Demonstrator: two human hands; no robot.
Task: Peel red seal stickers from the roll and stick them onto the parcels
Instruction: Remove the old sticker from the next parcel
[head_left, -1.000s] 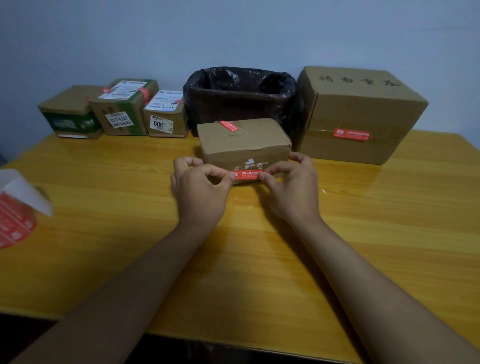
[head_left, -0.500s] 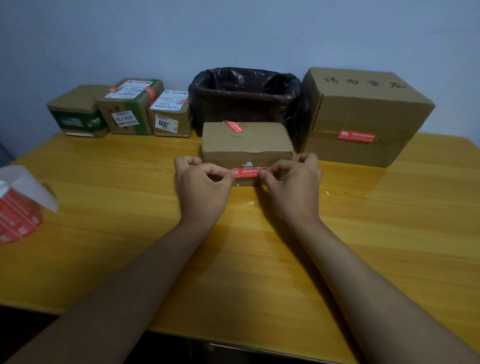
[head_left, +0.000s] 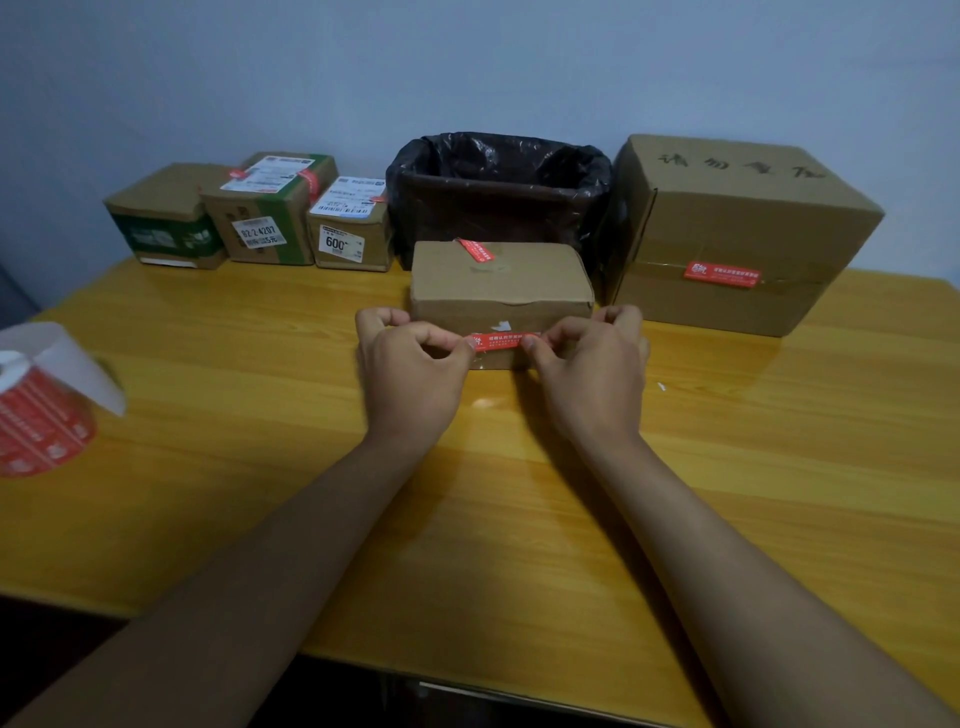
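While both hands work at the front face of the small brown parcel (head_left: 501, 283), the step in hand looks like the sticking itself: a red seal sticker (head_left: 503, 341) lies stretched across the lower front of that box, with the left hand (head_left: 410, 379) pinching its left end between thumb and forefinger and the right hand (head_left: 592, 374) pinching its right end the same way, the other fingers (head_left: 615, 315) curled in above. Whether the strip is already pressed flat or only held against the cardboard cannot be told. This parcel stands on the bench (head_left: 260, 415) just in front of a bin lined with a black bag (head_left: 498, 187), and a second red sticker (head_left: 478, 252) already sits at its top rear edge.

Next, I judge, the ends need pressing down and smoothing, then a fresh sticker must come off the roll (head_left: 39, 415), which rests at the bench's left edge with a white liner tail (head_left: 78, 364) sticking up.

As for writing: the stickers carry small white characters too fine to read. One small box (head_left: 350, 228) at the back left bears a label reading "600"; its neighbour (head_left: 267, 208) shows digits like "02 2 4207". A third box (head_left: 161, 218) has green printing. On the large carton (head_left: 737, 228) at right are handwritten characters on top and a red sticker (head_left: 722, 274) on its front.
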